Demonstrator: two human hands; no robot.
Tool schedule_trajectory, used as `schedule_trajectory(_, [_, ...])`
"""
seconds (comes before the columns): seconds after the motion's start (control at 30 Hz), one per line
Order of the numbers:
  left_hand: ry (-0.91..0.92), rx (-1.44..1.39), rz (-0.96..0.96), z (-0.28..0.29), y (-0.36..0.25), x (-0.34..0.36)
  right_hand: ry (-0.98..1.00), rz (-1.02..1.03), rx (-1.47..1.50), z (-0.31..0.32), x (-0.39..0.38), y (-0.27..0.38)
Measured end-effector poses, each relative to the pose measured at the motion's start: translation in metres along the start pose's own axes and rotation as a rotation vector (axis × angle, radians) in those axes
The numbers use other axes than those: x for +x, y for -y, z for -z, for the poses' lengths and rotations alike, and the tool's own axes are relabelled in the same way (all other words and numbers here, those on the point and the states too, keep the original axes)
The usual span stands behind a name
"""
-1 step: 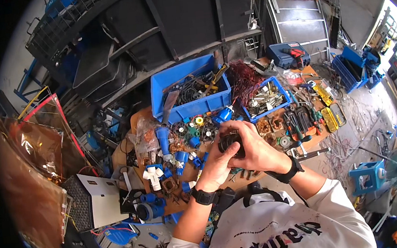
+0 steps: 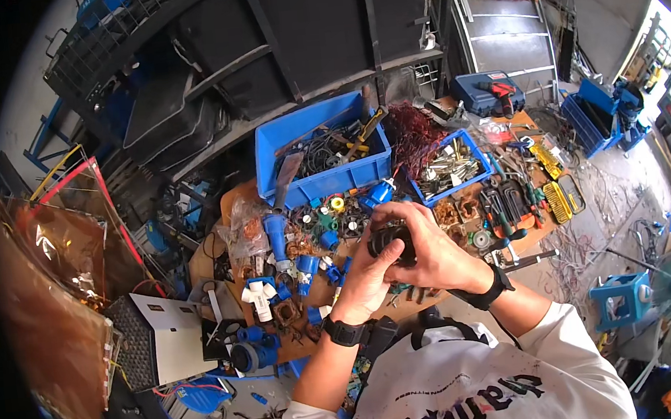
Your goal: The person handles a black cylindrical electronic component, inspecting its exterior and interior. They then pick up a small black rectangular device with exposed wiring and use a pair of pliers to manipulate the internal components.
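Observation:
My left hand [image 2: 369, 279] and my right hand [image 2: 436, 252] are closed round a dark, rounded part [image 2: 397, 241] above the crowded workbench, and their fingers hide much of it. My left thumb lies across its front, while my right fingers curl over its top and side. Behind and left of my hands are blue plastic connectors [image 2: 277, 235], a white Y-shaped fitting [image 2: 260, 299] and many small loose parts. To their right lie pliers and other hand tools [image 2: 505, 208].
A blue crate [image 2: 285, 187] of cables and tools and a smaller blue tray [image 2: 443, 189] of metal pieces sit at the back, near a toolcase [image 2: 470, 95] with a red drill [image 2: 502, 96]. A blue stool [image 2: 626, 294] stands right. Boards [image 2: 65, 332] lean at the left.

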State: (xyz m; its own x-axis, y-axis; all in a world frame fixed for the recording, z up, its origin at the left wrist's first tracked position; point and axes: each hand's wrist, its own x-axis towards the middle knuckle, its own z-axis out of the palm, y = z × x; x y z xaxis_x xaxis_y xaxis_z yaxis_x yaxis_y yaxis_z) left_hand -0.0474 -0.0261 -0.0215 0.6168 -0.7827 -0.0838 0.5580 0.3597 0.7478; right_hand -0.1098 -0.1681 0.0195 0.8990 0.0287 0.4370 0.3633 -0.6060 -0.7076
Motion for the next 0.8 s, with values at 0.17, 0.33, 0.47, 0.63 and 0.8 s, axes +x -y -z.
schedule_trajectory(0.17, [-0.024, -0.104, -0.006, 0.004, -0.009, 0.0, -0.133, -0.056, 0.074, -0.001, -0.006, -0.003])
schedule_trajectory(0.33, [-0.074, -0.106, -0.092, 0.001, -0.013, 0.001, -0.186, -0.165, 0.079, -0.008, -0.013, -0.004])
schedule_trajectory(0.47, [-0.118, -0.05, -0.151, 0.007, -0.007, 0.004, -0.18, -0.298, 0.128, -0.011, -0.016, 0.0])
schedule_trajectory(0.63, [-0.148, -0.021, -0.173, 0.006, -0.005, 0.005, -0.205, -0.35, 0.136, -0.016, -0.019, -0.004])
schedule_trajectory(0.8, [-0.163, 0.019, -0.207, 0.014, 0.0, 0.008, -0.163, -0.372, 0.073, -0.013, -0.017, -0.008])
